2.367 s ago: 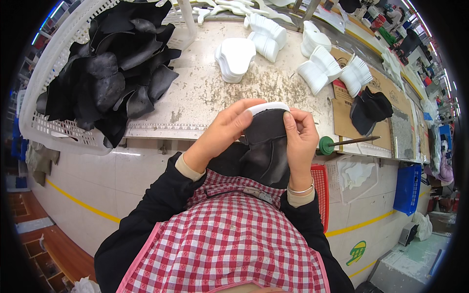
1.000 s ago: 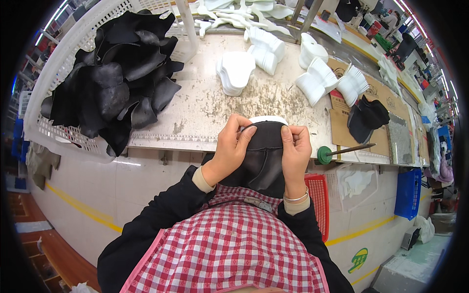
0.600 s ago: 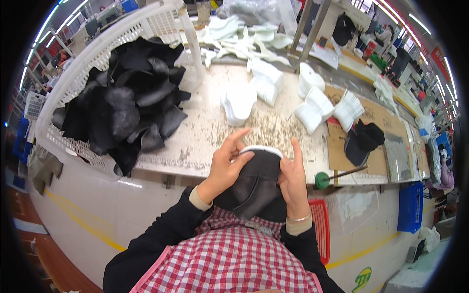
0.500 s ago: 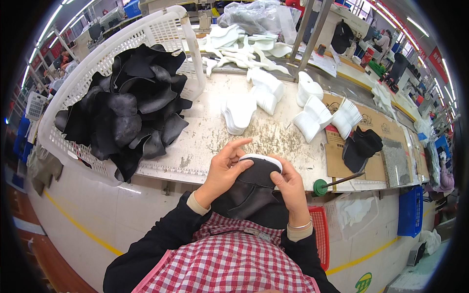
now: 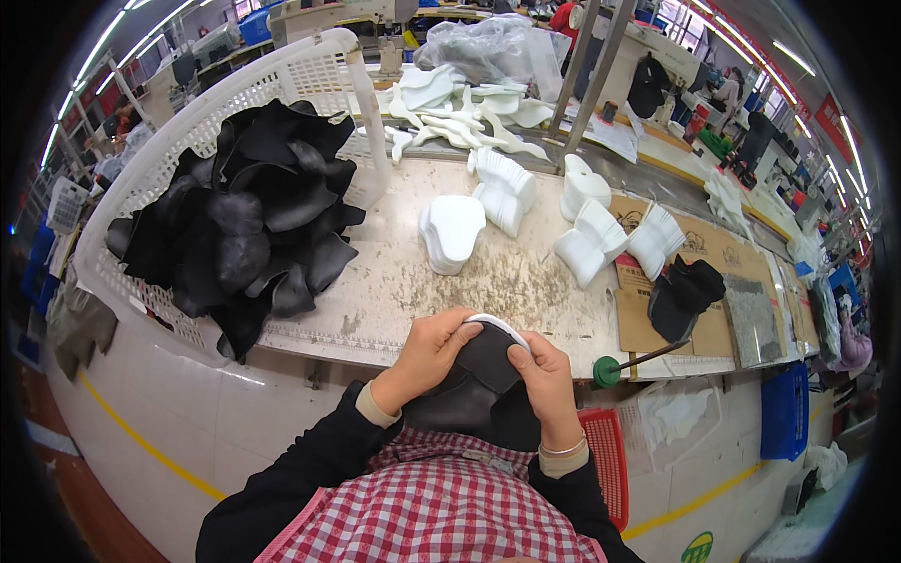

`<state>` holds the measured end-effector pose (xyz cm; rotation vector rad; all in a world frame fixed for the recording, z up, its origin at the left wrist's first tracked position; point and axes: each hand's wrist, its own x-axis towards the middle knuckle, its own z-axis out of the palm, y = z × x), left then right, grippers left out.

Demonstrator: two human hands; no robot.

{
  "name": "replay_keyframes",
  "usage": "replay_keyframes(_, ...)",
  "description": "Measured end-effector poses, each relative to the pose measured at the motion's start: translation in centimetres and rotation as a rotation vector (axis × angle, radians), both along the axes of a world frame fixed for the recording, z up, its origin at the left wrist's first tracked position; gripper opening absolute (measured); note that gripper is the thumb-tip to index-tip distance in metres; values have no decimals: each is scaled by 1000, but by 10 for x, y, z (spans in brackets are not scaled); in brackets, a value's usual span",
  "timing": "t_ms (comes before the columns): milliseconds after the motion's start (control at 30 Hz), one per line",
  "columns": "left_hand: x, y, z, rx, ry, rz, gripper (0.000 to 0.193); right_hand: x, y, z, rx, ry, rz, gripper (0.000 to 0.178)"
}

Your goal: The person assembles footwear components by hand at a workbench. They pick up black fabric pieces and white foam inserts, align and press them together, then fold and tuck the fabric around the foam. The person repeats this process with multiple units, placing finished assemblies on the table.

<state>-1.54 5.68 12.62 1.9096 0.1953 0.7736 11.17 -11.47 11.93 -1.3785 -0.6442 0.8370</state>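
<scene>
Between my hands, at the table's near edge, is a black shoe upper (image 5: 486, 361) with a white foam pad (image 5: 500, 325) showing along its curved far rim. My left hand (image 5: 427, 357) pinches the rim's left end, thumb on the black side. The right end is gripped by my right hand (image 5: 549, 377), its thumb pressed flat on the black material. The upper's lower part hangs over my checked apron (image 5: 450, 507). Beyond my hands stand stacks of white foam pieces, the nearest stack (image 5: 451, 235) just ahead of my left hand.
At left a white plastic basket (image 5: 99, 249) holds a heap of black upper pieces (image 5: 239, 216). A green-handled tool (image 5: 607, 372) lies at the table edge right of my hands. Another black piece (image 5: 678, 305) rests on cardboard (image 5: 638, 324). Below stand red (image 5: 605, 460) and blue (image 5: 786, 413) baskets.
My left fingers, spread before, have folded in behind the white rim. Both hands still hold the upper, whose rim now curves more. The view has shifted slightly.
</scene>
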Motion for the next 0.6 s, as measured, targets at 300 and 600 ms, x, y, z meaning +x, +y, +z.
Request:
replay_keyframes(300, 1, 8, 1, -340, -30, -29, 17, -1, -3, 1, 80, 181, 54, 39)
replay_keyframes(600, 2, 16, 5, -373, 127, -56, 30, 5, -4, -10, -157, 54, -77, 31)
